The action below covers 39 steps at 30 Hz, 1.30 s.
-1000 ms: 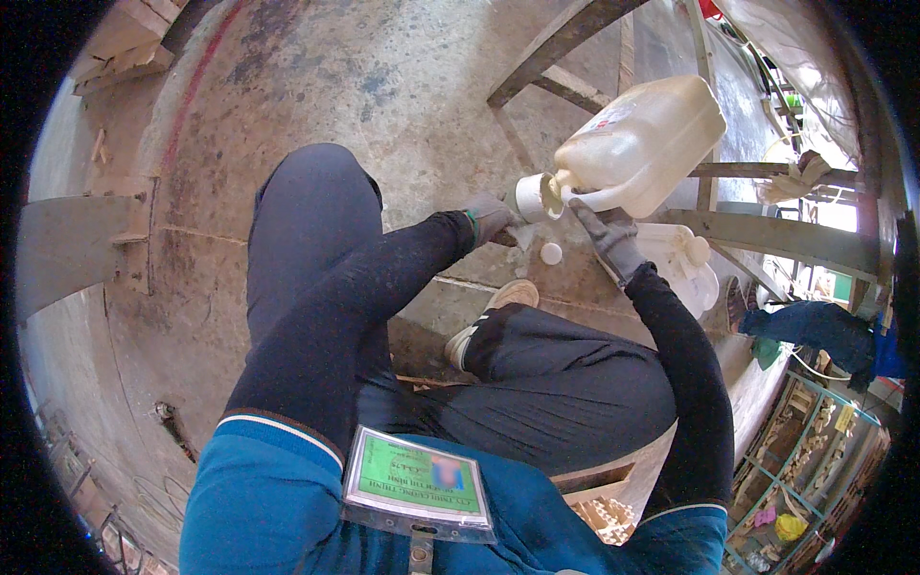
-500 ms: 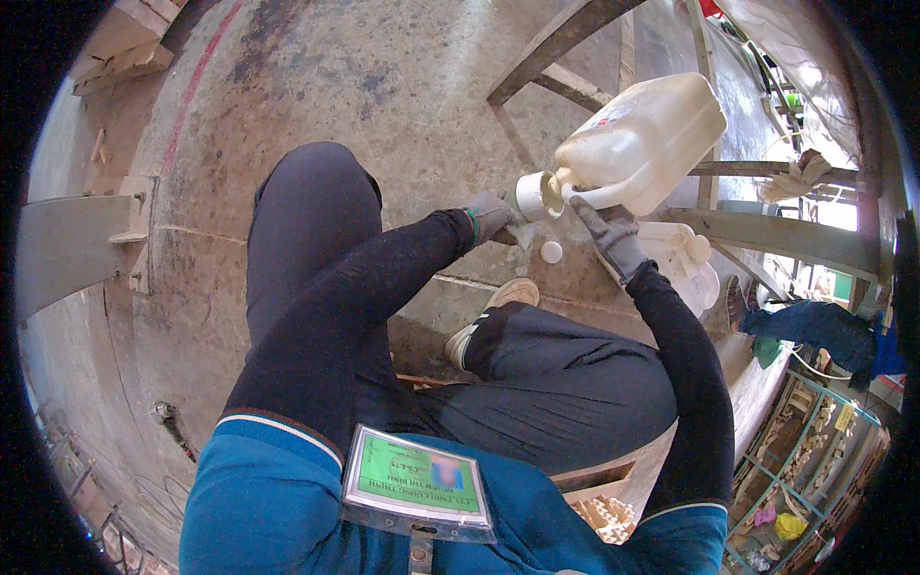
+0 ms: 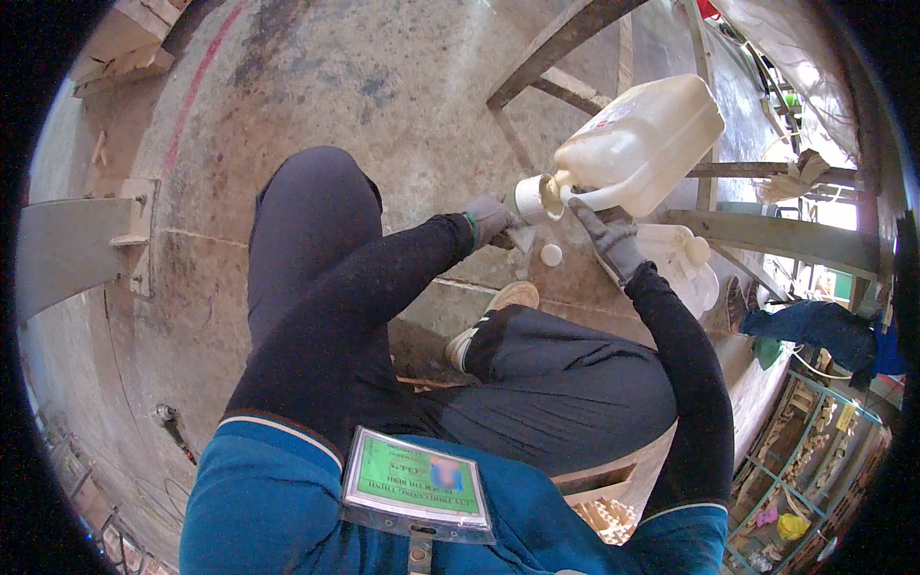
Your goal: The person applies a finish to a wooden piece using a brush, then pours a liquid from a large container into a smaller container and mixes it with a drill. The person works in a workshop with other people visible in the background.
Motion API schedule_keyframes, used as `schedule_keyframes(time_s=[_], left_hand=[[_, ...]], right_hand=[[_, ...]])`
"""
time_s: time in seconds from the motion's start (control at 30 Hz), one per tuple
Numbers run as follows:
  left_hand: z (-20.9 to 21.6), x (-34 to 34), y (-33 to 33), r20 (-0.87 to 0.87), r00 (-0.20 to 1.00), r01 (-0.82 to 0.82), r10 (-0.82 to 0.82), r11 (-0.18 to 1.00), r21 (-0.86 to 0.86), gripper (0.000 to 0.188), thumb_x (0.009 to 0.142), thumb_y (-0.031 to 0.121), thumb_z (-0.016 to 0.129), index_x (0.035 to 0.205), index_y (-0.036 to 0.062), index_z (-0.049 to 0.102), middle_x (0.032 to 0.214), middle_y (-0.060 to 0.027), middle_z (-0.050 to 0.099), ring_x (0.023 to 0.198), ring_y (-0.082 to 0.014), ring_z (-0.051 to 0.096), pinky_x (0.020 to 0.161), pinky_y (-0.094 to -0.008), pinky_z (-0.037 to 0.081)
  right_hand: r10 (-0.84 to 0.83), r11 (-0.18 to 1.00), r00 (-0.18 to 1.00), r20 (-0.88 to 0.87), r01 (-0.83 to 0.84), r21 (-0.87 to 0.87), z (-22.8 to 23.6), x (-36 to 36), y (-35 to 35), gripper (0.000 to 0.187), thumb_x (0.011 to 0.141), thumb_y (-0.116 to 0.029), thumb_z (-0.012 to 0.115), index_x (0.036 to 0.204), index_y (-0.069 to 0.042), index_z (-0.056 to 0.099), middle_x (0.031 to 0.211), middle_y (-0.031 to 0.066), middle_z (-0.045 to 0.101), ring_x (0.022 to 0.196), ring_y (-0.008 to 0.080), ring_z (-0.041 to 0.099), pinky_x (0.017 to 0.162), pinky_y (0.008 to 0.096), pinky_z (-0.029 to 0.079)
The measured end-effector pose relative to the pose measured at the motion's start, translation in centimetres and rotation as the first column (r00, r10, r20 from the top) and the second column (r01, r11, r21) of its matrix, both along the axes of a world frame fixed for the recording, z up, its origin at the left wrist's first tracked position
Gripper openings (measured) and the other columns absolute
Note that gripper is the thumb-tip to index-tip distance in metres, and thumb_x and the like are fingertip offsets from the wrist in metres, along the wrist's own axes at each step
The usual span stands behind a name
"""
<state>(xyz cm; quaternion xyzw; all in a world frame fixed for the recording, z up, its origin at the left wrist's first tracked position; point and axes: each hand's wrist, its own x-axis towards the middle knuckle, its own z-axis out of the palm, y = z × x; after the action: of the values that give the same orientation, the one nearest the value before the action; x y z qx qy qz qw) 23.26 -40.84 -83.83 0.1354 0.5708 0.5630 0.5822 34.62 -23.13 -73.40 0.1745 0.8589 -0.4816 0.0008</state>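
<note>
My gloved left hand (image 3: 489, 219) is closed on a small white cup (image 3: 539, 199), its open mouth turned to the right. Against that mouth rests the neck of a large translucent plastic jug (image 3: 637, 144), tilted far over with its base up to the right. My right hand (image 3: 613, 240), in a grey glove, grips the jug by its handle; part of the fingers is hidden behind it. Whether liquid is flowing cannot be made out. On the floor just below the cup lies a round white cap (image 3: 551, 255).
Beside my right wrist stands a second translucent jug (image 3: 676, 251). A wooden frame (image 3: 786, 235) extends behind the jugs. A metal rack (image 3: 800, 460) with small pieces is at lower right, and a grey board (image 3: 77, 251) juts in from the left. My shoe (image 3: 508, 302) is below the cap.
</note>
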Motion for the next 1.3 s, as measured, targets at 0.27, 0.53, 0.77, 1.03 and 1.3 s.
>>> schedule_keyframes(time_s=[0.27,0.53,0.77,1.03,1.3], left_hand=[[-0.4,0.1,-0.1,0.068,0.997,-0.025,0.031,0.995,-0.093,0.023,0.077,0.012,0.064,0.096,-0.0009,0.060,0.081,-0.0053,0.060,0.063,-0.0126,0.062,0.055,-0.0269,0.055],[-7.3,0.1,-0.4,-0.487,0.846,0.288,-0.218,0.955,0.073,0.030,0.077,0.013,0.064,0.105,0.0075,0.055,0.087,-0.0041,0.058,0.072,-0.0139,0.059,0.059,-0.0281,0.055],[-3.9,0.2,0.5,-0.067,0.991,0.120,-0.114,0.988,0.096,0.044,0.075,0.011,0.065,0.112,0.0022,0.043,0.092,-0.0078,0.056,0.079,-0.0178,0.060,0.059,-0.0308,0.055],[-7.3,0.0,0.1,-0.250,0.962,0.174,-0.111,0.954,0.246,0.047,0.076,0.001,0.060,0.116,-0.0007,0.036,0.113,-0.0153,0.047,0.086,-0.0264,0.060,0.059,-0.0348,0.058],[-4.6,0.0,-0.8,-0.906,0.375,0.356,-0.197,0.933,-0.055,0.035,0.069,0.041,0.069,0.086,0.0108,0.064,0.065,-0.0113,0.059,0.066,-0.0293,0.060,0.060,-0.0381,0.047]], right_hand=[[-0.013,1.000,1.000,-0.001,0.013,-0.001,0.8,-0.7,-1.0,0.031,0.081,-0.019,0.064,0.106,-0.003,0.058,0.105,0.0086,0.060,0.095,0.0160,0.056,0.083,0.0275,0.043],[0.180,0.948,0.984,-0.002,-0.172,0.268,-1.9,0.0,1.2,0.029,0.081,-0.015,0.062,0.110,-0.013,0.059,0.111,0.0088,0.058,0.100,0.0209,0.056,0.086,0.0320,0.044],[0.175,0.907,0.981,-0.079,-0.130,0.401,-0.2,0.1,0.3,0.040,0.081,-0.005,0.055,0.117,-0.021,0.056,0.111,0.0105,0.057,0.100,0.0256,0.055,0.086,0.0336,0.044],[0.196,0.865,0.981,0.002,-0.174,0.470,-1.0,-0.8,0.6,0.030,0.085,-0.017,0.053,0.114,-0.009,0.053,0.108,0.0089,0.058,0.098,0.0197,0.054,0.083,0.0316,0.043],[0.231,0.876,0.972,-0.028,-0.196,0.440,-2.5,-0.8,1.0,0.047,0.085,-0.008,0.043,0.128,-0.028,0.045,0.122,0.0057,0.051,0.108,0.0245,0.050,0.094,0.0329,0.038]])
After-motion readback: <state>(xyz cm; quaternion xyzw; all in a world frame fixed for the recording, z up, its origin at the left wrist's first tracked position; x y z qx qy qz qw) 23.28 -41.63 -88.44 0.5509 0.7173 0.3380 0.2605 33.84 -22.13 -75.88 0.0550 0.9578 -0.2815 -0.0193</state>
